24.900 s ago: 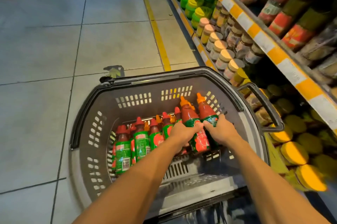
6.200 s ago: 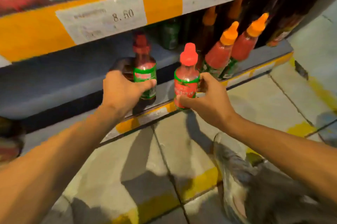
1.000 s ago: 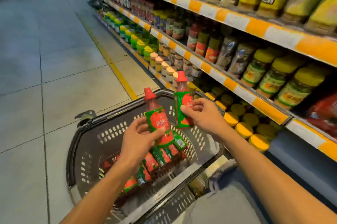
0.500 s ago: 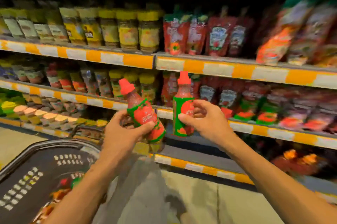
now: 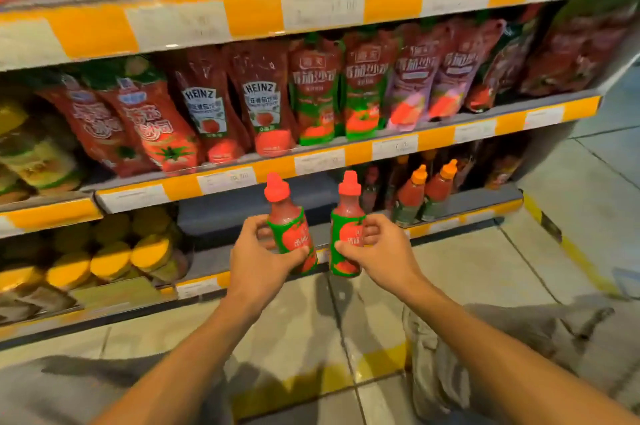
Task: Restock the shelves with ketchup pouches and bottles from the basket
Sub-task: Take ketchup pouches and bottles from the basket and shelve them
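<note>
I see two red bottles (image 5: 289, 234) with green labels, red caps; shelf edge strips (image 5: 242, 14) banded orange and white.

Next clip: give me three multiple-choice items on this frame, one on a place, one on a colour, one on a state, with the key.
1. Where are the two orange-capped red sauce bottles?
A. Top shelf
B. Bottom grey shelf
C. Floor

2. What colour are the caps of the two green-labelled red ketchup bottles in the hands?
A. Red
B. Yellow
C. White

3. What is the left hand doing?
A. Hanging idle
B. Pressing flat on the shelf
C. Gripping a bottle

Key: 1 B, they stand on the lowest shelf at right. 2 A, both the left bottle and the right bottle have red caps. 3 C, its fingers curl round the bottle, as the right hand does.
</note>
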### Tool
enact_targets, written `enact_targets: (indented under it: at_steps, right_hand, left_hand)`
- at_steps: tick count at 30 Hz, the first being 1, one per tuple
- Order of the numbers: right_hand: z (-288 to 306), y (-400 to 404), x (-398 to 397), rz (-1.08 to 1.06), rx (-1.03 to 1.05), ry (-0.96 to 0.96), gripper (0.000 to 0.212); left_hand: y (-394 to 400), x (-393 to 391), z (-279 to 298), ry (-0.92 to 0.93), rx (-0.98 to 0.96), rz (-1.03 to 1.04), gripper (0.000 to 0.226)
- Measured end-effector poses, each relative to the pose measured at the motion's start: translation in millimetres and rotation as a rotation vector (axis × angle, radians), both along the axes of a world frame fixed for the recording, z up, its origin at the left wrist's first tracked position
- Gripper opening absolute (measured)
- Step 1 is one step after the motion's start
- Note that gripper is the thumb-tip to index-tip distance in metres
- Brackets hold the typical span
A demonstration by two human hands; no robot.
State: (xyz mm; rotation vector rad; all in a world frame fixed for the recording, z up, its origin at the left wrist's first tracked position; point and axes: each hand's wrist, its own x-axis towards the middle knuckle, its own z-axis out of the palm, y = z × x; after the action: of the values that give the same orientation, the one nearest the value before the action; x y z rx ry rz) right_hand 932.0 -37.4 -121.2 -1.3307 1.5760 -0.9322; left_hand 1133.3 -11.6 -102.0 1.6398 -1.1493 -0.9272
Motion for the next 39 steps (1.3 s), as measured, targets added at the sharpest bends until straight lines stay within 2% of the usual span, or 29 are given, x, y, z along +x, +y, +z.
enact_targets:
  at_steps: [5,9,13,16,19,23,27,30,34,39]
  right_hand:
    - [-68,-23,-24,-0.122,0.07,0.028,0.047]
    - [-112,-55,-36,-0.191,0.019,0.062,0.048]
    - [-142,-88,-46,-0.229,-0.016,0.047,0.047]
    - [-159,-109,-52,-0.25,-0.077,0.056,0.048]
    - [-177,-123,-56,-0.27,-0.119,0.032,0.044]
    - [-198,-134,-55,-0.28,-0.159,-0.028,0.046]
    - [-210,-147,-54,-0.263,-0.169,-0.033,0.048]
    - [-213,-151,-55,-0.245,-0.162,-0.011,0.049]
    - [-217,-149,-57,-0.231,-0.156,-0.018,0.053]
    - [-218,-145,-59,-0.199,-0.173,0.008,0.049]
  left_hand:
    - [-43,-25,-66,-0.1,0.074,-0.102,0.06]
    - [-96,-38,-109,-0.157,0.084,-0.155,0.061]
    - [-151,-55,-145,-0.162,0.096,-0.161,0.055]
    - [-182,-69,-169,-0.244,0.103,-0.148,0.045]
    - [-204,-80,-189,-0.318,0.152,-0.106,0.05]
    - [-223,-92,-207,-0.275,0.067,-0.111,0.066]
    - [-235,-100,-216,-0.236,0.002,-0.097,0.064]
    - [-236,-103,-221,-0.286,-0.04,-0.12,0.064]
    - [-237,-106,-224,-0.242,-0.036,-0.116,0.065]
    - [-240,-108,-227,-0.184,0.01,-0.135,0.073]
